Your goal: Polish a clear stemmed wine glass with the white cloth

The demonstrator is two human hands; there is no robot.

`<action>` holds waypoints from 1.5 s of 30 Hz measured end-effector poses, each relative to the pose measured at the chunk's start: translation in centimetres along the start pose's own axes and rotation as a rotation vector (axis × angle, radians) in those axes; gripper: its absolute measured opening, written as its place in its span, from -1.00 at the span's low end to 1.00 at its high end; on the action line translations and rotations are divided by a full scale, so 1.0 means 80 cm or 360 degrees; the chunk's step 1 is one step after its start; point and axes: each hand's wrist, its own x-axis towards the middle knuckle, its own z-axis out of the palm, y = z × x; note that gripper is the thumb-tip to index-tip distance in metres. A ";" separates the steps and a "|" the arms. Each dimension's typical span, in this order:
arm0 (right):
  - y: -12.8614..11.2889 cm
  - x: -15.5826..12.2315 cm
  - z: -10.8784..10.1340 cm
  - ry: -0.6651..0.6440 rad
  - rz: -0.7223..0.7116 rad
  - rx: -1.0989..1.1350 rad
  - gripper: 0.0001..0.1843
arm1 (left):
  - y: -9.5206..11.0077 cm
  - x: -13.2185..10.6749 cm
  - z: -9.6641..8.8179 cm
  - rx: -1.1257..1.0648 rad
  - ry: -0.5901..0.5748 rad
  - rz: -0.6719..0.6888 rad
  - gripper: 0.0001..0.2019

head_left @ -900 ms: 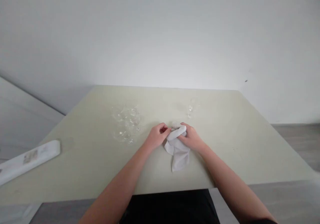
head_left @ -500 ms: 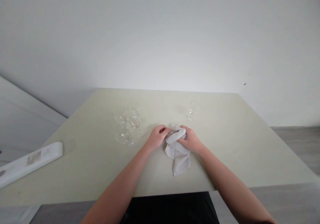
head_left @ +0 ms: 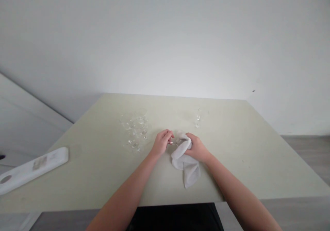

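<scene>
- I'm watching the table point(head_left: 237, 145) running to its far edge mid-frame, room spreading toward frame right.
- Below centre, my right hand point(head_left: 198, 149) is clamping a white cloth point(head_left: 190, 172).
- My left hand point(head_left: 162, 142) is pinching a clear glass point(head_left: 174, 143), partly hidden.

Plain room, home or office unclear, with pale bare wall point(head_left: 165, 42), cream table point(head_left: 242, 138), grey wood-look floor point(head_left: 309, 150)

Right fingers point(head_left: 192, 136) partly occluded by cloth point(head_left: 183, 152); clustered glasses point(head_left: 135, 132) at left, outlines indistinct; white case point(head_left: 24, 176) cut off by left edge, label point(head_left: 40, 163) illegible.
</scene>
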 end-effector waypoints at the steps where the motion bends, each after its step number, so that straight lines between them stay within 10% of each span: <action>1: 0.001 0.000 -0.001 0.0014 0.0065 0.0133 -0.73 | -0.001 -0.003 -0.001 0.0019 0.0002 0.0144 -0.65; 7: 0.007 0.001 0.000 -0.0059 0.0409 0.0815 -0.73 | -0.005 -0.016 -0.005 0.0247 -0.0111 0.0984 -0.71; 16: 0.003 0.003 0.009 0.0246 -0.0210 0.0216 -0.50 | -0.014 0.007 -0.001 -0.0273 0.0184 0.0138 -0.61; 22: 0.013 0.001 0.014 0.0173 0.0218 0.0868 -0.66 | -0.001 -0.016 -0.008 0.0142 0.0147 0.1093 -0.73; 26: 0.013 0.001 0.017 0.0102 0.0596 0.1165 -0.63 | 0.006 -0.024 -0.007 0.0453 0.0052 0.1322 -0.80; 33: 0.011 0.002 0.018 0.0140 0.0008 0.0535 -0.54 | -0.005 0.003 -0.005 0.0265 0.0357 0.0422 -0.57; 39: 0.014 -0.004 0.015 0.0041 -0.0471 -0.0136 -0.44 | -0.009 0.011 -0.009 -0.0142 0.0199 -0.0272 -0.58; 42: 0.014 -0.003 0.013 0.0115 -0.0406 0.0021 -0.46 | -0.004 0.006 -0.005 -0.0209 0.0115 -0.0215 -0.58; 45: 0.016 0.001 0.015 0.0269 0.0057 0.0580 -0.58 | 0.002 -0.004 0.000 -0.0114 0.0078 0.0292 -0.64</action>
